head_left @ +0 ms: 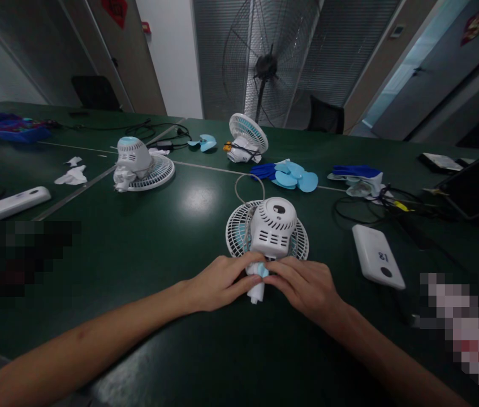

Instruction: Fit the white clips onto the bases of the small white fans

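Note:
A small white fan [273,226] lies grille-down on the green table in front of me, its motor housing up and its neck pointing toward me. My left hand [218,282] is closed on the left side of the neck, fingertips at a light blue knob [261,269]. From the right, my right hand [313,285] pinches the same knob with thumb and fingers. The white neck end [256,293] sticks out below the fingers. A thin grey cable loops behind the housing. Part of the joint is hidden by my fingers.
Two more small fans, one at left [133,161] and one at the back [245,138], lie on the table [171,237]. Light blue fan blades [294,176], blue-and-white gloves [358,176], a white power bank [378,257] and black cables lie around. Behind stands a large floor fan [266,66].

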Action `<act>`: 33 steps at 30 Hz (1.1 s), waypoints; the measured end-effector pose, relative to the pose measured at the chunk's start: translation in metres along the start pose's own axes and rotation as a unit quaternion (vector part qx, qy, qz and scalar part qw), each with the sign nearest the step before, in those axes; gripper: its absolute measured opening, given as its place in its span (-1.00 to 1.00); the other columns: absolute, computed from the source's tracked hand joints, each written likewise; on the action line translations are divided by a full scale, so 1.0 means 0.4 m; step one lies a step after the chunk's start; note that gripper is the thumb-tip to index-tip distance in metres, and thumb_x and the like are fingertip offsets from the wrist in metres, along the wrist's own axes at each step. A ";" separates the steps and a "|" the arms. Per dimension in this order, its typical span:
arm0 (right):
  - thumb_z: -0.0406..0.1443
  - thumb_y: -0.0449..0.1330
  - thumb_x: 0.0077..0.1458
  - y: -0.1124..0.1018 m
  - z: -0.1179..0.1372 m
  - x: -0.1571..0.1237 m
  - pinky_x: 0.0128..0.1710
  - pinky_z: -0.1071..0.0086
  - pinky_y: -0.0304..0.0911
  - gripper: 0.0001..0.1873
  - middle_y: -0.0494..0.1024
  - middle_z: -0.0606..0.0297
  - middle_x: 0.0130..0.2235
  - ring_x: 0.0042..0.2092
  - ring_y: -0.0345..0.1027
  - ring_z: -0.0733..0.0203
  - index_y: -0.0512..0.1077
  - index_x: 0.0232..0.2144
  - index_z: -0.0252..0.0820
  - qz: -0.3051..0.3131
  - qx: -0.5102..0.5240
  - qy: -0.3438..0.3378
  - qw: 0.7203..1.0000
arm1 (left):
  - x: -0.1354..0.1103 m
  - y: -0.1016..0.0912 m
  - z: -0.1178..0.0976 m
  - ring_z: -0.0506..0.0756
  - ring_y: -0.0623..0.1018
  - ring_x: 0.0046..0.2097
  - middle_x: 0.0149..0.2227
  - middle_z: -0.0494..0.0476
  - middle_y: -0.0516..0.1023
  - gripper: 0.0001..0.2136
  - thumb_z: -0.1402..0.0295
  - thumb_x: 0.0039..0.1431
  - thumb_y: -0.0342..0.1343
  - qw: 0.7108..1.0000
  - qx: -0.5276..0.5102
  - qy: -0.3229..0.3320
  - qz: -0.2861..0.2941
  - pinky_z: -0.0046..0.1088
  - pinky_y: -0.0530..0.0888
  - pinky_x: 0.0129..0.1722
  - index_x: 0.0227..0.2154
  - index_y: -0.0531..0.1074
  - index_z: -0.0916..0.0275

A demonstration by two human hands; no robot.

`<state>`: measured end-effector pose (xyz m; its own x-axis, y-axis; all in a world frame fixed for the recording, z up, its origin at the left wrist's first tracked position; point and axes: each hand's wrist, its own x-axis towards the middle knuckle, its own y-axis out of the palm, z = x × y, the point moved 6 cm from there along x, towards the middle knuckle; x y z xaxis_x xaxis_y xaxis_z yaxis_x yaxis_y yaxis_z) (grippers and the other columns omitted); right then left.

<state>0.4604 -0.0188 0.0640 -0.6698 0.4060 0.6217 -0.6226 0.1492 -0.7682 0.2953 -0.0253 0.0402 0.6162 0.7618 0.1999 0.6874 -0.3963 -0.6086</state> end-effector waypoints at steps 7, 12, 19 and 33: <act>-0.28 0.10 0.40 0.013 0.005 0.018 -0.53 0.41 0.10 -0.67 0.42 0.43 -0.55 -0.56 0.28 0.39 0.40 -0.45 -0.20 0.008 0.054 0.166 0.985 | -0.001 0.002 0.003 0.03 0.54 -0.31 -0.21 0.12 0.56 -0.67 0.17 0.52 -0.09 1.000 -0.003 0.001 0.000 -0.47 0.46 -0.31 0.17 0.28 0.24; -0.28 0.17 0.36 0.001 -0.001 -0.003 -0.40 0.40 0.28 -0.75 0.63 0.25 -0.23 -0.38 0.46 0.31 0.45 0.04 -0.23 0.013 0.032 0.020 0.999 | -0.002 0.000 0.002 0.02 0.53 -0.32 -0.20 0.12 0.55 -0.68 0.18 0.52 -0.08 1.000 -0.006 0.006 -0.008 -0.47 0.45 -0.31 0.17 0.28 0.23; -0.24 0.16 0.38 0.013 -0.005 0.007 -0.46 0.43 0.21 -0.77 0.54 0.37 -0.44 -0.47 0.39 0.35 0.46 -0.34 -0.19 -0.005 0.058 0.107 0.993 | 0.000 -0.001 0.001 0.02 0.54 -0.31 -0.20 0.13 0.55 -0.68 0.18 0.52 -0.11 1.000 0.000 0.007 0.000 -0.47 0.46 -0.30 0.16 0.28 0.24; -0.26 0.20 0.37 0.004 -0.013 -0.010 -0.34 0.41 0.30 -0.85 0.66 0.30 -0.21 -0.34 0.51 0.32 0.49 -0.06 -0.15 0.003 0.004 -0.010 1.000 | -0.002 0.001 0.003 0.01 0.53 -0.33 -0.22 0.11 0.54 -0.67 0.17 0.52 -0.11 1.000 0.008 0.009 -0.003 -0.47 0.46 -0.31 0.17 0.26 0.24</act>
<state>0.4643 -0.0154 0.0593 -0.6813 0.3896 0.6197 -0.6212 0.1400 -0.7710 0.2948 -0.0255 0.0389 0.6186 0.7551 0.2172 0.6850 -0.3827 -0.6199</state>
